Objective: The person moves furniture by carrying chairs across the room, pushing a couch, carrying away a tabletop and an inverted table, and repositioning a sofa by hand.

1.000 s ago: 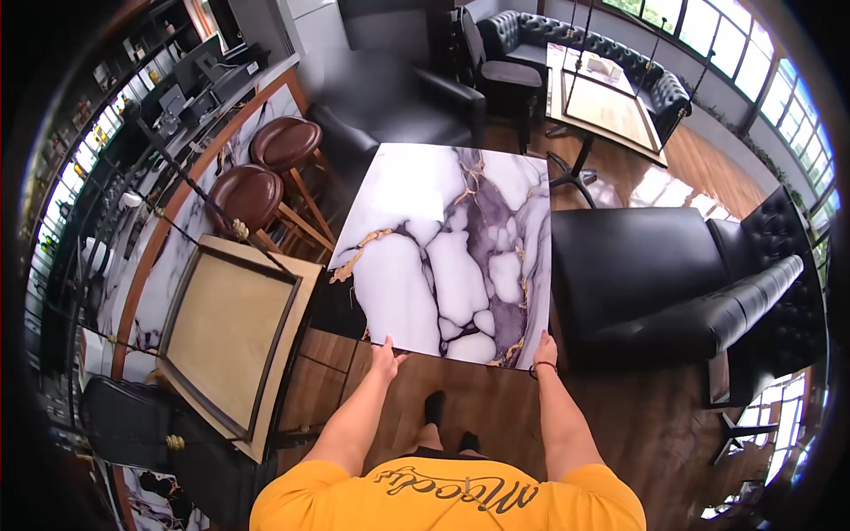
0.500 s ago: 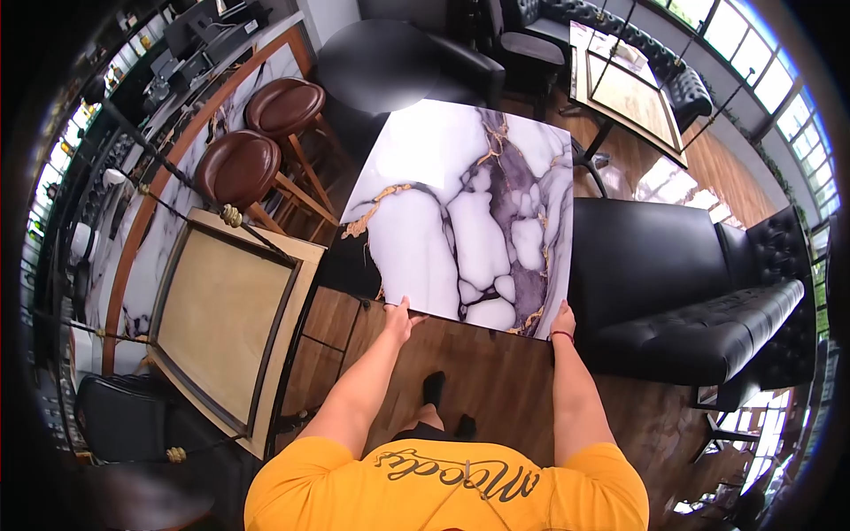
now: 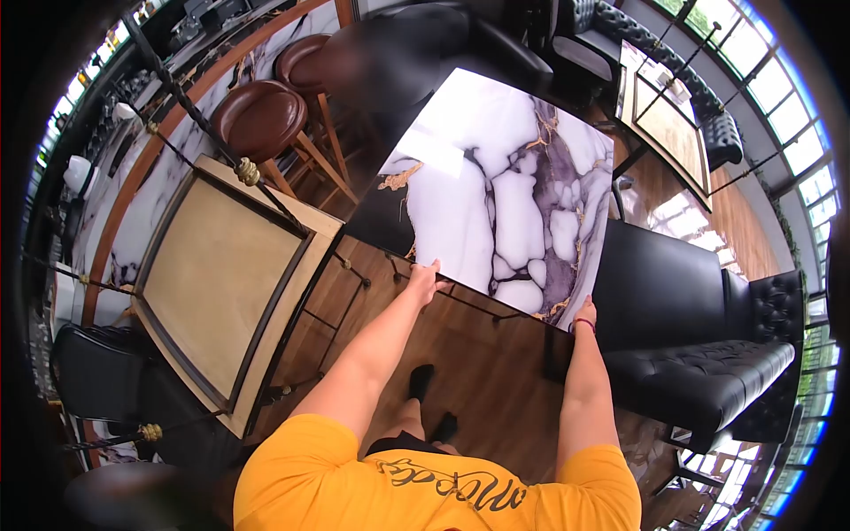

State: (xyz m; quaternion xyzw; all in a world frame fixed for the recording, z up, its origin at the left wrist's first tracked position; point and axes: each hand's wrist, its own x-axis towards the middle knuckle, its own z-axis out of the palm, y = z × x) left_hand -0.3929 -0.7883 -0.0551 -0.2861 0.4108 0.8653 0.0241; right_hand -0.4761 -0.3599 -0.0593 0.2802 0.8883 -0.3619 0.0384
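A glossy marble-patterned tabletop [image 3: 518, 208], white with purple-grey veins and gold streaks, lies in front of me. My left hand [image 3: 426, 281] is closed on its near left edge, thumb on top and fingers underneath. At the near right corner, my right hand [image 3: 585, 314] grips the edge, its fingers partly hidden below. Thin dark metal bars show under the near edge; whether they are joined to the tabletop I cannot tell.
To the left stands a table with a beige framed top [image 3: 221, 292], hung about with ropes. Brown bar stools [image 3: 258, 119] line the counter. A black tufted sofa [image 3: 699, 372] is close on the right. A dark blurred shape [image 3: 403, 53] is beyond the tabletop.
My view has turned, and the tabletop sits further right and higher in it, slightly rotated clockwise. Both hands keep their hold on its near edge. More metal bars show beneath it.
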